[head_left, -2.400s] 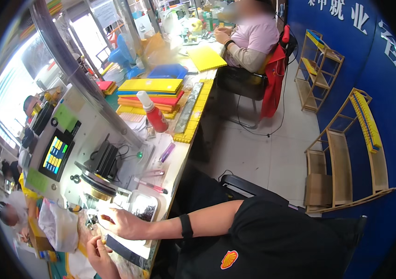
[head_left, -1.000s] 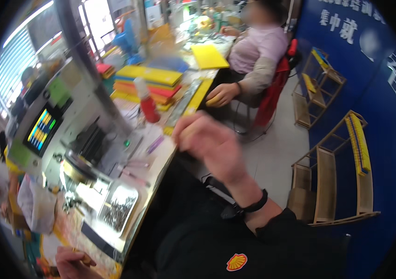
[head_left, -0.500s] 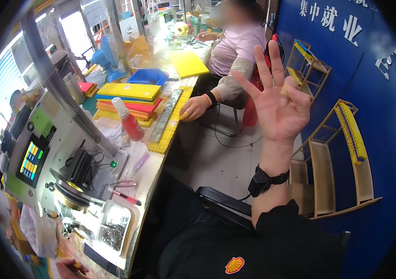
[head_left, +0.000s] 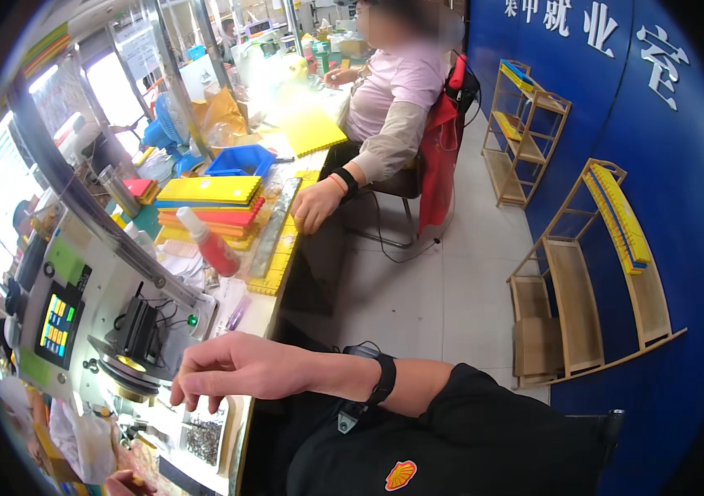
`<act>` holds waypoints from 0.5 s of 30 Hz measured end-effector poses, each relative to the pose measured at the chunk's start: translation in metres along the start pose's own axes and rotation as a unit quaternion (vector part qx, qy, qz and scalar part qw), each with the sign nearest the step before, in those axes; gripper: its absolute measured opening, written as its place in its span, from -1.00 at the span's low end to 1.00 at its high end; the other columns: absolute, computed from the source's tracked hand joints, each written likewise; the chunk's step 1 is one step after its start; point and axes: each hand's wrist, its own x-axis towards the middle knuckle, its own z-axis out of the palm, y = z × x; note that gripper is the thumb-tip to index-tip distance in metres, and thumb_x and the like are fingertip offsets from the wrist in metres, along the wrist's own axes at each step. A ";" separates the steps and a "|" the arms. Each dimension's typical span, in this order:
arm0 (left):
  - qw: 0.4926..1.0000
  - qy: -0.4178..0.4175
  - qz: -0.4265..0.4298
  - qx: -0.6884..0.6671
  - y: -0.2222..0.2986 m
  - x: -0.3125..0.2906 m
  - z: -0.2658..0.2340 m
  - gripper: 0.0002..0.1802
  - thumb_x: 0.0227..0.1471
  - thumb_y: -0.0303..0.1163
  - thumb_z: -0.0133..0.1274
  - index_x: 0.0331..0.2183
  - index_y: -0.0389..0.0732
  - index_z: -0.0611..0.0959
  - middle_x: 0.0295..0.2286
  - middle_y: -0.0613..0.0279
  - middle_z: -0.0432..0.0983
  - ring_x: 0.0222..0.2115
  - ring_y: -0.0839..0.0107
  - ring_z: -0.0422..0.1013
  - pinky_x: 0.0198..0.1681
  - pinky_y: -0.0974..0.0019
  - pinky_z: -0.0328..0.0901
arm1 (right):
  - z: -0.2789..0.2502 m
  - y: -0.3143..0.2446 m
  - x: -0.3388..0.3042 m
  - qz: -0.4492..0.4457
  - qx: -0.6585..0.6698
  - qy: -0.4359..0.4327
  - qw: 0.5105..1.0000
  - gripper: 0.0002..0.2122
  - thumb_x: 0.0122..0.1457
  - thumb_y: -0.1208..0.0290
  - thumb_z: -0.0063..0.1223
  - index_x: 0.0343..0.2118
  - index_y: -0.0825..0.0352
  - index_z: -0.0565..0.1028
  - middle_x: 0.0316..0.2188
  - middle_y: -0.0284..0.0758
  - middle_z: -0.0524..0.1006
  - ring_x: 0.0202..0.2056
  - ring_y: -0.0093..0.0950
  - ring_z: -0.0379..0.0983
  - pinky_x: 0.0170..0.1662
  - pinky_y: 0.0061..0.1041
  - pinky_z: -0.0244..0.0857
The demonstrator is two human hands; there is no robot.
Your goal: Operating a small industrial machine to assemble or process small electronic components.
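Observation:
My right hand (head_left: 244,366) reaches in from the right, palm down, with a dark band at its wrist. Its fingers hang loosely bent and apart, and nothing shows in them. Below the fingertips stands a white tray (head_left: 221,450) of small dark metal pieces (head_left: 203,438). Close to the left of those fingers is the round lit head (head_left: 125,376) of a bench machine. Only part of my left hand (head_left: 127,483) shows at the lower edge, below the machine head; its fingers are mostly cut off, so their grip is hidden.
A grey machine panel with a screen (head_left: 57,324) stands at left. Along the bench are a red bottle (head_left: 218,252), stacked coloured plates (head_left: 207,192), a blue bin (head_left: 240,161) and a metal ruler (head_left: 273,231). A co-worker's hand (head_left: 317,205) rests beyond. Wooden racks (head_left: 575,306) line the right.
My right hand has come down from its raised, spread pose to the left, over the tray. The view has shifted slightly. The co-worker's hand stays on the yellow strip.

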 end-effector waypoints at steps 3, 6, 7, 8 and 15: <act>1.000 -0.009 0.008 0.013 -0.011 0.001 -0.006 -0.58 0.46 -0.20 -0.09 -0.29 -0.32 0.67 -0.53 0.25 0.48 -0.57 0.47 0.30 -0.52 0.42 0.18 | -0.022 0.008 -0.012 0.022 -0.116 -0.047 0.992 -0.71 0.49 0.23 0.00 -0.21 0.38 0.59 -0.19 -0.36 0.68 -0.22 -0.62 0.56 -0.12 -0.56 0.47; 0.997 0.028 -0.070 0.017 -0.057 0.018 -0.018 -0.67 0.46 -0.23 -0.09 -0.15 -0.30 0.62 -0.39 0.26 0.48 -0.46 0.51 0.31 -0.41 0.45 0.20 | -0.027 0.003 -0.023 0.089 -0.091 -0.036 0.991 -0.73 0.46 0.26 0.06 -0.24 0.40 0.60 -0.39 -0.38 0.65 -0.37 -0.64 0.54 -0.21 -0.58 0.43; 0.993 0.050 -0.092 0.055 -0.063 0.018 -0.024 -0.62 0.48 -0.15 -0.14 -0.08 -0.26 0.60 -0.30 0.29 0.47 -0.38 0.55 0.32 -0.30 0.48 0.22 | -0.028 -0.003 -0.025 0.093 -0.126 -0.046 0.987 -0.74 0.45 0.27 0.06 -0.23 0.41 0.59 -0.39 -0.37 0.65 -0.37 -0.64 0.54 -0.22 -0.57 0.43; 0.991 0.049 -0.097 0.078 -0.067 0.018 -0.027 -0.62 0.48 -0.15 -0.14 -0.08 -0.26 0.60 -0.30 0.29 0.47 -0.38 0.55 0.32 -0.30 0.48 0.22 | -0.030 -0.004 -0.028 0.089 -0.139 -0.057 0.985 -0.74 0.45 0.27 0.06 -0.23 0.41 0.59 -0.40 -0.36 0.65 -0.37 -0.63 0.55 -0.23 -0.55 0.42; 0.991 0.083 -0.090 0.049 -0.028 0.008 0.001 -0.72 0.43 -0.38 -0.09 0.03 -0.28 0.61 -0.09 0.25 0.51 -0.20 0.50 0.41 -0.07 0.48 0.28 | -0.073 -0.006 -0.058 0.097 -0.146 0.085 0.981 -0.78 0.45 0.35 0.02 -0.19 0.43 0.57 -0.37 -0.31 0.65 -0.42 -0.59 0.58 -0.31 -0.52 0.45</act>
